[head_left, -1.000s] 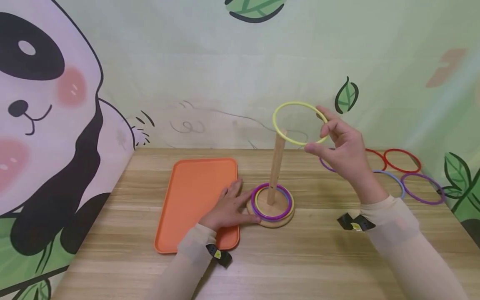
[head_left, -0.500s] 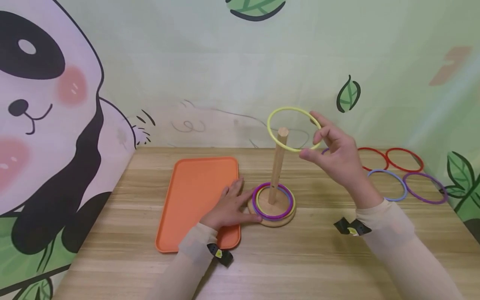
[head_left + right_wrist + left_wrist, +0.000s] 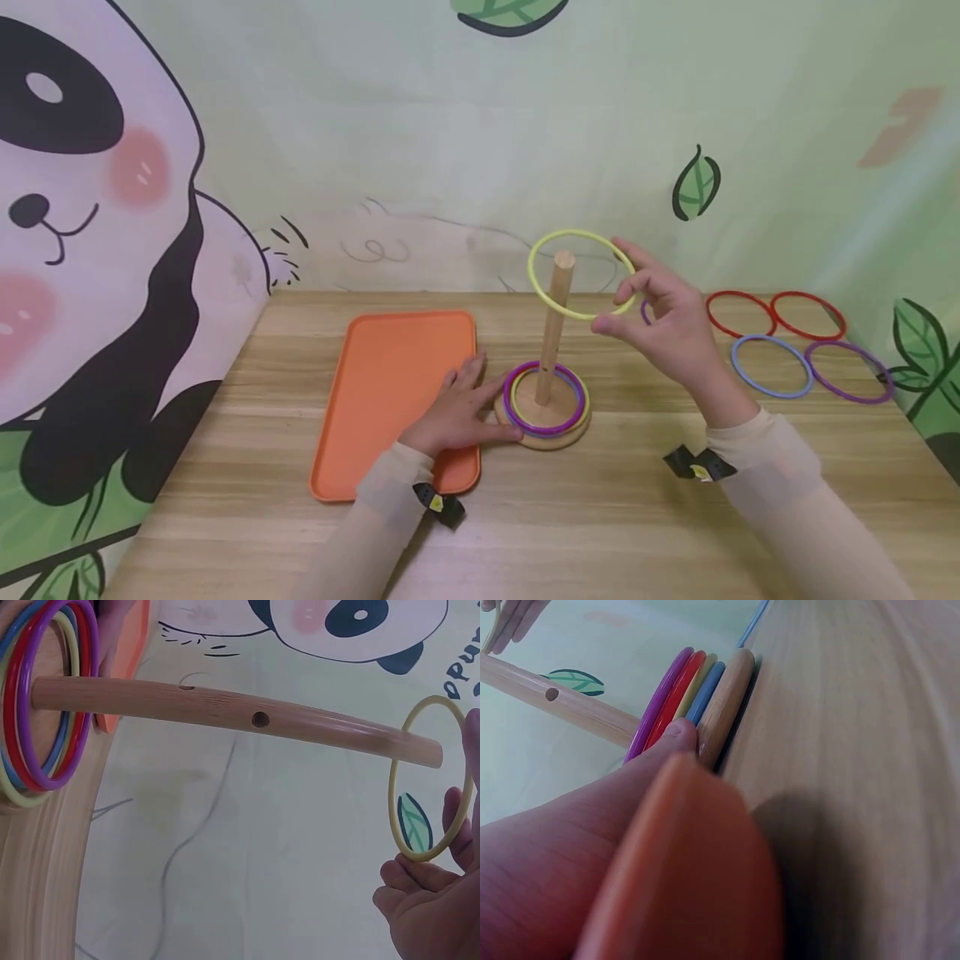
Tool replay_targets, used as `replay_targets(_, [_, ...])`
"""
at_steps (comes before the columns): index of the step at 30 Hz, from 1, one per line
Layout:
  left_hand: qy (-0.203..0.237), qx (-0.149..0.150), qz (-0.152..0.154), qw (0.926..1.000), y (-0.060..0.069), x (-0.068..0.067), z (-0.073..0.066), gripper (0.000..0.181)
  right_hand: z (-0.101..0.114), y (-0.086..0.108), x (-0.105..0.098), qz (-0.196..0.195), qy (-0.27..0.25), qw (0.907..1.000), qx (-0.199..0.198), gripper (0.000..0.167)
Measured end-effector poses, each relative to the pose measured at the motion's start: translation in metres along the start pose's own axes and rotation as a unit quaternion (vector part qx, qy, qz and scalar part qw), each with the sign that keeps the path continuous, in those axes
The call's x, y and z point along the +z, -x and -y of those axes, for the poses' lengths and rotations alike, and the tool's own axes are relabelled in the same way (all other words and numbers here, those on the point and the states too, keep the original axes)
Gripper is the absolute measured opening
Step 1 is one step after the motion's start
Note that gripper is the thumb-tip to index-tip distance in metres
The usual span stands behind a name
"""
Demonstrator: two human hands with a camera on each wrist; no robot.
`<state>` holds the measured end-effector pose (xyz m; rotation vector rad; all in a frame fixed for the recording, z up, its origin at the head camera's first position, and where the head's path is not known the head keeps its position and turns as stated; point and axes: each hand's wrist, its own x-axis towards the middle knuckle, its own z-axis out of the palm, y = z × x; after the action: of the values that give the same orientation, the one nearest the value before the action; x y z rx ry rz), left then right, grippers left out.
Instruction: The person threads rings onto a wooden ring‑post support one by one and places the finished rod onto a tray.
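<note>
A yellow ring (image 3: pixel 533 282) is pinched by its right side between the thumb and fingers of my right hand (image 3: pixel 663 312). It encircles the top of an upright wooden peg (image 3: pixel 552 333); the right wrist view shows the peg's tip poking through the ring (image 3: pixel 391 787). Around the peg's foot, on its round wooden base (image 3: pixel 551 442), lie purple (image 3: pixel 657 701), red (image 3: pixel 676 701), yellow (image 3: pixel 703 671) and blue (image 3: pixel 706 694) rings, purple uppermost. My left hand (image 3: pixel 453 412) lies spread across the tray's edge, its thumb touching the base's left side and the rings there.
An orange tray (image 3: pixel 382 375) lies left of the base, partly under my left hand. On the table's right are two red rings (image 3: pixel 808 293), a blue ring (image 3: pixel 735 367) and a purple ring (image 3: pixel 862 400). Another purple ring (image 3: pixel 645 312) is mostly hidden behind my right hand.
My right hand has come down and a little left with the yellow ring, from above the peg's tip to around it. My left hand stays in place.
</note>
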<state>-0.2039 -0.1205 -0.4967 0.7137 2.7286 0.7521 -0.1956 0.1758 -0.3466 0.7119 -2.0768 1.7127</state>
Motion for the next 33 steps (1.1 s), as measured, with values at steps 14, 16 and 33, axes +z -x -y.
replay_targets(14, [-0.002,0.004,-0.001,1.0000,0.002,-0.002,-0.002,0.098,-0.006,0.014,0.001,0.006,0.037,0.9992,0.016,0.029])
replay_targets(16, [-0.001,0.002,0.000,1.0000,0.002,-0.002,-0.002,0.098,-0.008,0.016,0.001,0.008,0.031,0.9995,0.009,0.029])
replay_targets(33, [0.005,-0.008,0.006,0.9999,0.002,-0.004,-0.003,0.099,-0.013,0.022,0.013,0.008,0.014,0.9997,0.020,0.027])
